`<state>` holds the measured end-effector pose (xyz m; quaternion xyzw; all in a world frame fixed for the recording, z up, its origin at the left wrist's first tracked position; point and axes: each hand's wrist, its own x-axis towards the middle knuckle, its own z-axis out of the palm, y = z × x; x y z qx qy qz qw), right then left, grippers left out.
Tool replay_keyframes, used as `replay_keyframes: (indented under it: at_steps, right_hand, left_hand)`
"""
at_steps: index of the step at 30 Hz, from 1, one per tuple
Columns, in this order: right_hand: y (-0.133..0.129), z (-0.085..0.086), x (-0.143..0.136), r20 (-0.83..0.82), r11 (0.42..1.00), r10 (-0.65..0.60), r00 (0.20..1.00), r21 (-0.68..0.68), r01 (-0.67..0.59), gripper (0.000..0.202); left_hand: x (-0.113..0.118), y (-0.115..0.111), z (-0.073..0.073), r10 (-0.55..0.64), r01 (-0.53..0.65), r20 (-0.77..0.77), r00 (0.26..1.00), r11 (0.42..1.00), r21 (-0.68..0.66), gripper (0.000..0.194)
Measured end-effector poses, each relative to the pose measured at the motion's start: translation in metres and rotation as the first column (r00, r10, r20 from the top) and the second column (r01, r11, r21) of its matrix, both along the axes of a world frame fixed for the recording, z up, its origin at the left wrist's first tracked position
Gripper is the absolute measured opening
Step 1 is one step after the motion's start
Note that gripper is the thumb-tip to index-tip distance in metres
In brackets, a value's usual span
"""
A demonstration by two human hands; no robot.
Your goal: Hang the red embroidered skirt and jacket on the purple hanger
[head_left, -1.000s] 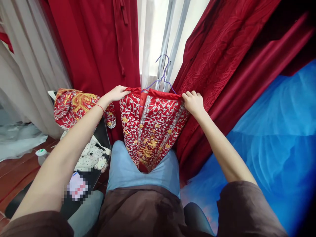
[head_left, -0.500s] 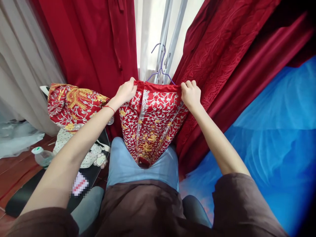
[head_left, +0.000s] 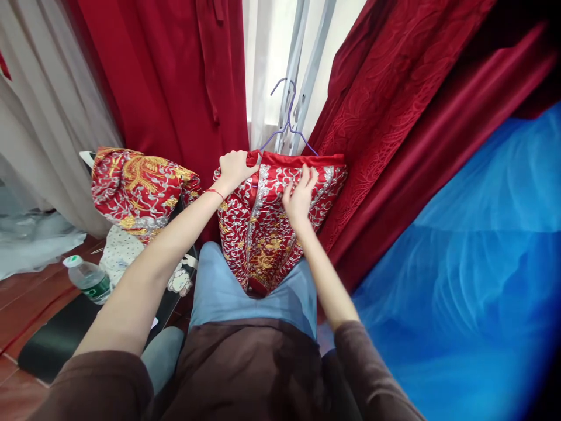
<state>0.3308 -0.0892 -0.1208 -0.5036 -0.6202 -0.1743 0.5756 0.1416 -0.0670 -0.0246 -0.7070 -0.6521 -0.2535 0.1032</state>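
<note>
A red garment (head_left: 267,234) with silver and gold embroidery hangs in front of me, its lower end between my knees. From its plain red waistband rises a purple wire hanger (head_left: 289,117); the hanger's lower part is hidden by the cloth. My left hand (head_left: 236,168) grips the garment's top left edge, thumb over the band. Over the upper front, right of the silver strip, my right hand (head_left: 301,196) lies with its fingers apart, touching or just above the embroidery. I cannot tell whether those fingertips press the cloth.
Another embroidered red piece (head_left: 144,181) lies on the left, above a dotted white cloth bag (head_left: 120,254). A water bottle (head_left: 90,279) stands beside it near a black surface (head_left: 52,330). Red curtains (head_left: 175,70) hang behind, and blue tulle (head_left: 460,292) fills the right.
My right hand has let go of the garment's top right corner and moved left and down onto its front. The left hand keeps its hold, shifted slightly right.
</note>
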Motion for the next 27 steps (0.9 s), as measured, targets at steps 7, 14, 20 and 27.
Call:
replay_keyframes:
  at_steps: [7,14,20,27]
  right_hand:
    - [-0.032,-0.095,-0.092,-0.172,0.964,0.052,0.984,-0.247,-0.094,0.021]
    - [-0.015,-0.111,-0.115,-0.472,0.846,0.071,0.879,-0.438,-0.304,0.014]
    - [-0.013,-0.108,-0.100,-0.561,0.805,0.128,0.818,-0.423,-0.416,0.018]
    - [0.002,-0.109,-0.094,-0.749,0.699,0.200,0.632,-0.343,-0.628,0.025]
  left_hand:
    - [-0.007,-0.016,-0.007,-0.065,0.064,0.023,0.998,0.998,0.020,0.072]
    - [0.030,-0.033,-0.036,-0.043,0.016,0.184,0.982,0.989,0.146,0.083]
    - [0.040,-0.035,-0.043,-0.082,0.050,0.249,0.965,0.990,0.130,0.085]
    - [0.032,-0.029,-0.046,-0.134,0.085,0.223,0.966,0.973,0.215,0.079]
